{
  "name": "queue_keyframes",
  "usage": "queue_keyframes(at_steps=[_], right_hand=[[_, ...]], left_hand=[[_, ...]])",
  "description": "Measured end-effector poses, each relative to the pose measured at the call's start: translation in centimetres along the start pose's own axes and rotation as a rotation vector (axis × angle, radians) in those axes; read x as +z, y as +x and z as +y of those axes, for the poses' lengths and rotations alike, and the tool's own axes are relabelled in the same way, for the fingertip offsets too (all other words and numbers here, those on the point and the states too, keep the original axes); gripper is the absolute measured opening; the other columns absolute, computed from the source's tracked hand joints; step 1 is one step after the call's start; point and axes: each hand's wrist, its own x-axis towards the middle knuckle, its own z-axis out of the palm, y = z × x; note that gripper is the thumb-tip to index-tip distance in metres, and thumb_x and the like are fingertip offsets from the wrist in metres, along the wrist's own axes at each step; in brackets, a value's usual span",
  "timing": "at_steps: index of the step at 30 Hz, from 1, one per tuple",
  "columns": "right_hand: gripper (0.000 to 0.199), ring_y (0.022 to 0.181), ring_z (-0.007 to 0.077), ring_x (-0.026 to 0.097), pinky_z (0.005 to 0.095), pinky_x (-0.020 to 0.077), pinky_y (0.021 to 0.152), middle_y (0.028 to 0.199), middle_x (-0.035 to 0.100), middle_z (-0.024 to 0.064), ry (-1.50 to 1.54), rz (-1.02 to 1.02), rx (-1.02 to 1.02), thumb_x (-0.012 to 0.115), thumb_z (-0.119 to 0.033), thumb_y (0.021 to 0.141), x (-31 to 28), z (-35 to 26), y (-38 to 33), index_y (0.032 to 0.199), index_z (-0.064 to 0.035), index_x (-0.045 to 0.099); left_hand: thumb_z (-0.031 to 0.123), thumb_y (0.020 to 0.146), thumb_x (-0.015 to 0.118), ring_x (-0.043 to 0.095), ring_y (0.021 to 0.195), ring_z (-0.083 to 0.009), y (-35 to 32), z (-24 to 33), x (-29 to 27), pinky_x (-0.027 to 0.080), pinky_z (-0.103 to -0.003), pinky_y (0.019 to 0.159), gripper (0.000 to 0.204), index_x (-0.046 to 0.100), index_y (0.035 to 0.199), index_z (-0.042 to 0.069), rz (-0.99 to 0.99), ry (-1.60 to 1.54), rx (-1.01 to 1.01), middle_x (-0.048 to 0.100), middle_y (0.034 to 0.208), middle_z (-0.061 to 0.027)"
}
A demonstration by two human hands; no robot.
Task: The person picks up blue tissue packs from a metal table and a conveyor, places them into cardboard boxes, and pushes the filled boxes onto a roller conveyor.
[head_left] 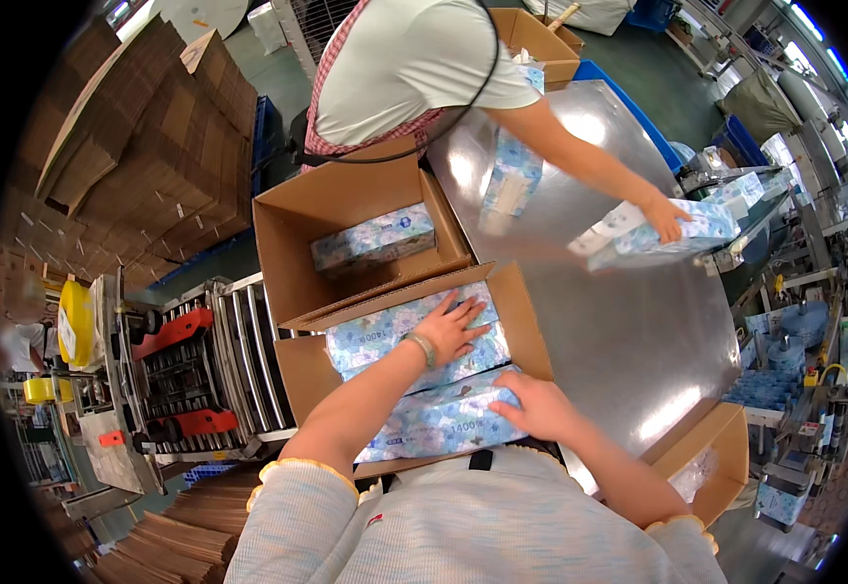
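An open brown carton [523, 326] in front of me holds long soft packs in blue floral wrap, side by side. My left hand [448, 331] lies with spread fingers flat on the farther pack [370, 336], gripping nothing. At the right end of the nearer pack [424, 423], my right hand [533, 404] has its thumb and fingers bent around the corner; part of the fingers is hidden. A second open carton [293, 229] stands just beyond, with one similar pack [375, 241] on its bottom.
A co-worker's hand [663, 216] is on blurred floral packs [628, 238] above the metal table [619, 341]. Another pack [514, 170] lies there. Left are a roller conveyor [254, 331] and stacked flat cardboard [166, 146]. A carton [726, 457] stands at the lower right.
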Motion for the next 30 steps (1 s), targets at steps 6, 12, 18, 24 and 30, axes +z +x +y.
queue_keyframes(at_steps=[6, 12, 18, 24, 30], right_hand=[[0.027, 0.099, 0.038, 0.069, 0.0485, 0.0545, 0.084, 0.111, 0.069, 0.0213, -0.687, -0.082, -0.136, 0.067, -0.019, 0.091, 3.2, 2.7, 3.1, 0.112, -0.0017, 0.064], [0.017, 0.105, 0.0378, 0.069, 0.0491, 0.0556, 0.086, 0.115, 0.069, 0.02, -0.33, -0.581, -0.081, 0.063, -0.009, 0.089, 2.5, -2.7, 4.8, 0.103, -0.0009, 0.064], [0.02, 0.103, 0.042, 0.067, 0.0514, 0.0545, 0.086, 0.114, 0.067, 0.0232, -0.518, -0.803, -0.113, 0.061, -0.015, 0.094, 9.0, 2.0, 9.5, 0.107, 0.0008, 0.064], [0.015, 0.1, 0.0391, 0.066, 0.0484, 0.0543, 0.082, 0.098, 0.069, 0.0169, -0.168, -0.307, -0.209, 0.066, -0.016, 0.091, -1.1, -5.0, 6.9, 0.097, -0.0025, 0.067], [0.026, 0.098, 0.0381, 0.066, 0.047, 0.0529, 0.084, 0.096, 0.068, 0.0156, -0.159, 0.424, -0.214, 0.07, -0.016, 0.089, -4.0, 0.4, 3.2, 0.111, -0.0031, 0.063]], left_hand=[[0.031, 0.095, 0.066, 0.039, 0.144, -0.0353, -5.7, 2.2, -3.9, 0.03, -0.054, 0.119, 0.055, 0.053, 0.146, 0.016, 0.224, -0.322, -0.319, 0.045, 0.154, -0.0166], [0.033, 0.093, 0.068, 0.064, 0.107, -0.039, -17.3, 7.8, -10.4, 0.052, -0.045, 0.091, 0.033, 0.063, 0.112, 0.006, -0.295, -0.842, -0.851, 0.067, 0.117, -0.0197], [0.036, 0.095, 0.066, 0.067, 0.105, -0.0405, -17.4, 10.4, -1.3, 0.053, -0.047, 0.091, 0.035, 0.063, 0.107, 0.003, -0.427, -0.63, -0.804, 0.07, 0.102, -0.0215], [0.05, 0.093, 0.066, 0.054, 0.127, -0.0436, -17.0, 7.6, -6.4, 0.045, -0.051, 0.104, 0.073, 0.048, 0.145, 0.001, 0.041, -0.488, -0.777, 0.057, 0.136, -0.0278], [0.074, 0.086, 0.059, -0.003, 0.158, -0.0432, -16.0, 5.6, -3.0, 0.006, -0.056, 0.125, 0.119, -0.001, 0.165, 0.008, -0.481, -0.283, -0.927, -0.002, 0.169, -0.0284]])
